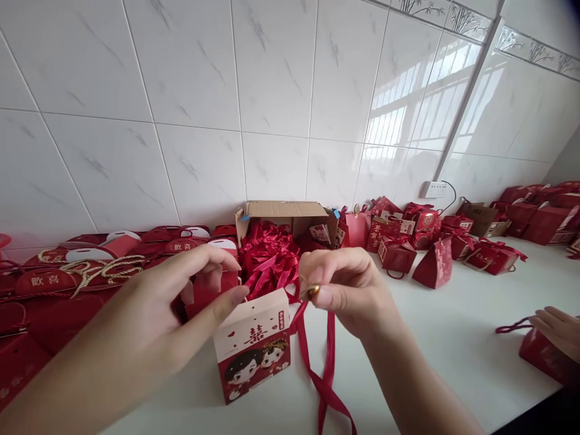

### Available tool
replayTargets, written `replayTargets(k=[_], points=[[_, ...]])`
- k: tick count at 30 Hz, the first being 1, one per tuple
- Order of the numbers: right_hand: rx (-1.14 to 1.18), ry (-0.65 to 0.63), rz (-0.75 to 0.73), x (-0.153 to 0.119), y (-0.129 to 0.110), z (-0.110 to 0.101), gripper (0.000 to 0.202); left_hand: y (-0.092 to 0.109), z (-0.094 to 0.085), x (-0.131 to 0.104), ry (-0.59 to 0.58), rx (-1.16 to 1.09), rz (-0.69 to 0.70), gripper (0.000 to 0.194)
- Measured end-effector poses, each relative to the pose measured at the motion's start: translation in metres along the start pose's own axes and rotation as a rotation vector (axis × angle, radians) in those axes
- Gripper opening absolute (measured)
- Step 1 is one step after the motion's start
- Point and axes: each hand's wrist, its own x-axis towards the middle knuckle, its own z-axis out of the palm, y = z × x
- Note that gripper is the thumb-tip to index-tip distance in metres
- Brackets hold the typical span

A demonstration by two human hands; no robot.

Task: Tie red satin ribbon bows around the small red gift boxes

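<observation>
A small gold bell-like bead is pinched between the thumb and forefinger of my right hand. My left hand is at the upper left of a red and cream gift box, its thumb and fingers curved but apart. A short pale cord shows by the left thumb. The box stands upright, printed with two cartoon figures and a red character. A red ribbon trails down over the white table below my right hand; whether it joins the bead is hidden.
Behind the box, an open cardboard carton holds crumpled red ribbon. Red gift boxes crowd the left; several more stand to the right. Another person's hand rests on a red box at the right edge. A tiled wall rises behind.
</observation>
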Motion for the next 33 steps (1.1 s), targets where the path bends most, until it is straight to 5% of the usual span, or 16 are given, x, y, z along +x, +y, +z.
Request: replayTargets(k=[6,10,17,23,27,30,33], points=[[-0.063,0.101,0.132,-0.001,-0.008,-0.006,0.008,-0.046,0.028,0.010,-0.436,0.393,-0.210,0.039],[-0.174,0.130,0.172,-0.003,-0.005,-0.008,0.007,-0.050,0.042,0.014,-0.608,0.326,-0.228,0.030],[-0.262,0.154,0.276,0.001,0.000,-0.015,0.003,-0.034,0.025,0.025,-0.133,-0.204,-0.413,0.057],[-0.447,0.187,0.164,0.006,0.011,-0.014,0.007,-0.014,0.026,0.022,0.260,-0.645,-0.282,0.065],[-0.372,0.150,0.088,0.001,0.021,-0.004,0.004,-0.001,0.043,0.016,0.362,-0.734,-0.216,0.044],[-0.548,0.257,-0.046,-0.002,0.025,0.003,0.004,0.003,0.051,0.013,0.365,-0.728,-0.218,0.017],[-0.665,0.266,-0.103,-0.002,0.027,0.005,0.006,0.004,0.050,0.012,0.324,-0.718,-0.183,0.011]])
